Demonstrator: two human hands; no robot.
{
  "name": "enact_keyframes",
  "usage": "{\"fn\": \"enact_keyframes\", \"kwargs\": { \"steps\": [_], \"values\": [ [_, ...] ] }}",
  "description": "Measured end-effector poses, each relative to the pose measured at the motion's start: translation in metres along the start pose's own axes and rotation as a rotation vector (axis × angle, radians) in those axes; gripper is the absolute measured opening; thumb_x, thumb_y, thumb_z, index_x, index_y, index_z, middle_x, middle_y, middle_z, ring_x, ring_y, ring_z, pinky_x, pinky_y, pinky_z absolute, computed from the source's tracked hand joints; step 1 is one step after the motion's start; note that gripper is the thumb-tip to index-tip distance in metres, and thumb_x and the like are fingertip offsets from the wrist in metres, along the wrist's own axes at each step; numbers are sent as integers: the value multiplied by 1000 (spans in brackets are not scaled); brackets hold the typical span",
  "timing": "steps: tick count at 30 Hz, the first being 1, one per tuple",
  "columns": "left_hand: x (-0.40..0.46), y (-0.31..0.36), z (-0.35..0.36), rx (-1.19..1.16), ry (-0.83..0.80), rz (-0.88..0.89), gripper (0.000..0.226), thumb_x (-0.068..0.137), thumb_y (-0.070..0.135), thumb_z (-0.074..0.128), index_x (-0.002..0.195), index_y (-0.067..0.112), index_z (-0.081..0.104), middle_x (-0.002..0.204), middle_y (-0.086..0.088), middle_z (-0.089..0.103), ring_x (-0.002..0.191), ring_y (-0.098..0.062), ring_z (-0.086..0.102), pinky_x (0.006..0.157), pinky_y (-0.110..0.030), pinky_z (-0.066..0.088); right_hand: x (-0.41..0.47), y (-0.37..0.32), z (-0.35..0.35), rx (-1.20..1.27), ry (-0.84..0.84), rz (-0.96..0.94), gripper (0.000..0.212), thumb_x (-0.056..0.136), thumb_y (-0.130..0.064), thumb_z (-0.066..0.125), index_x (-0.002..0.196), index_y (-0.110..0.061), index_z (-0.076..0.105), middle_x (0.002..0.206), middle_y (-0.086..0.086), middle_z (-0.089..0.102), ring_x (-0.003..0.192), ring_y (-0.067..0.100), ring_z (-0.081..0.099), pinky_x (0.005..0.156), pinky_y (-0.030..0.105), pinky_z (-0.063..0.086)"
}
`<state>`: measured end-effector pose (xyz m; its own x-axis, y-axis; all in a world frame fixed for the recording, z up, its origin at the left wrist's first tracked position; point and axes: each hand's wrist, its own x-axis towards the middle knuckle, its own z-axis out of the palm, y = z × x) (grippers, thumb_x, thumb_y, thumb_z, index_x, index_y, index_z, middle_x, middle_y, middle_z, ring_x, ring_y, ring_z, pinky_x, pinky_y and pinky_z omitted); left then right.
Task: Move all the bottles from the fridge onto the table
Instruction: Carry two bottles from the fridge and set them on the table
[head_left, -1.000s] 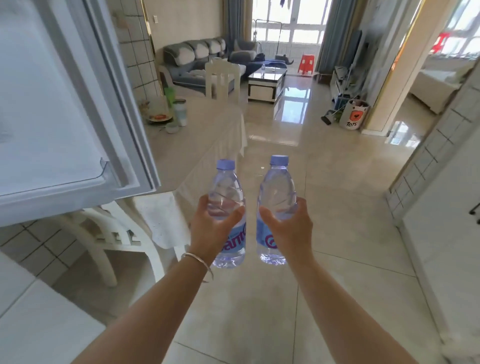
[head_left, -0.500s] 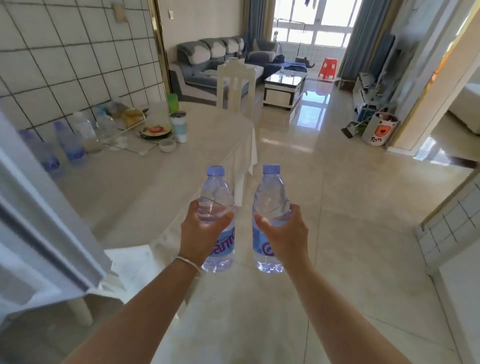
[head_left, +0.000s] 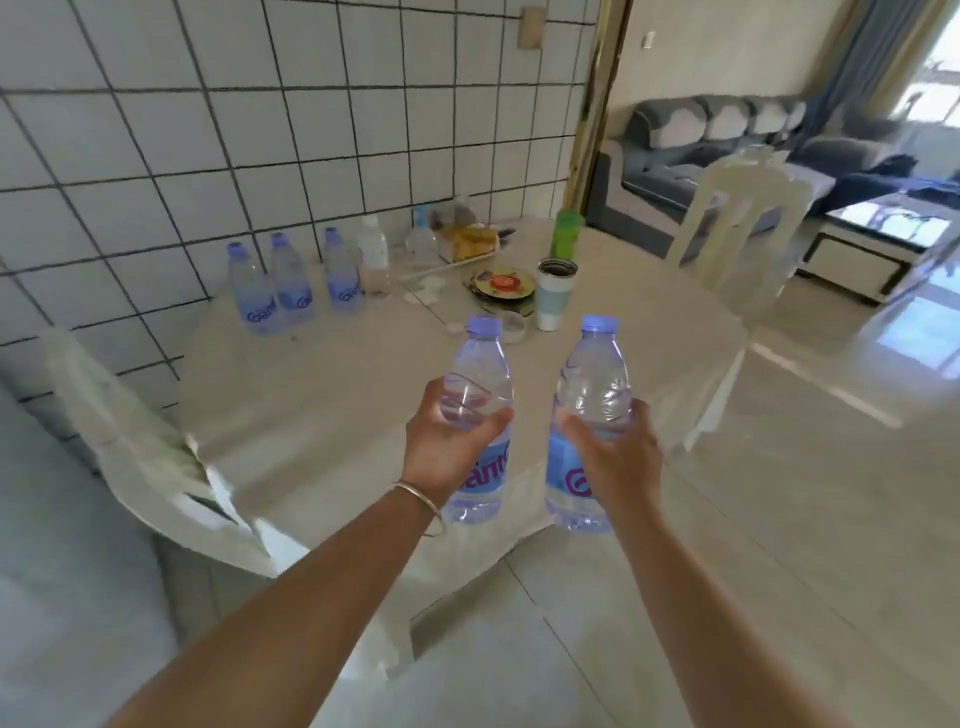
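Big pale tabletop (head_left: 363, 395) fills the middle, a white chair (head_left: 737, 218) at its far edge. Against the tiled wall along the back edge stand three blue-capped bottles (head_left: 291, 283) in a tight row, upright. Near them, a plate (head_left: 503, 283) and a tumbler (head_left: 555, 293), just apart. Up front, both arms out over the near edge: left hand (head_left: 449, 449) wrapped tight around the left bottle (head_left: 480, 415), right hand (head_left: 615, 457) wrapped around the right bottle (head_left: 592, 421). Both bottles upright, side by side, not touching, held in the air. A thin bangle (head_left: 423, 501) circles the left wrist.
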<state>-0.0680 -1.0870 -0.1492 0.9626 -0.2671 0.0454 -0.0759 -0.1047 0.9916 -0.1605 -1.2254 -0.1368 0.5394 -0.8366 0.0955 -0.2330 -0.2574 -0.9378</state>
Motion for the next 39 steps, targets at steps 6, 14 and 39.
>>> {"fn": "enact_keyframes", "kwargs": {
  "steps": [6,14,39],
  "values": [
    [71,-7,10,72,300,-52,39,62,36,82,80,37,48,78,20,63,62,17,58,55,0,41,94,-8,58,-32,-313,-61,57,48,-59,65,94,-30,50,81,-13,60,77,11,60,67,29,44],
    [138,-44,-28,114,548,-160,39,63,39,81,87,35,50,79,21,62,67,9,61,58,-7,44,148,-12,174,3,-580,-100,48,52,-57,69,84,-27,50,75,-7,61,69,4,59,53,20,37],
    [438,-164,-221,158,760,-112,52,46,33,76,80,62,49,67,24,64,56,7,58,52,-6,44,218,-60,567,-185,-812,-277,67,56,-46,81,105,-22,41,88,-13,56,90,20,61,70,32,46]
  ]
}}
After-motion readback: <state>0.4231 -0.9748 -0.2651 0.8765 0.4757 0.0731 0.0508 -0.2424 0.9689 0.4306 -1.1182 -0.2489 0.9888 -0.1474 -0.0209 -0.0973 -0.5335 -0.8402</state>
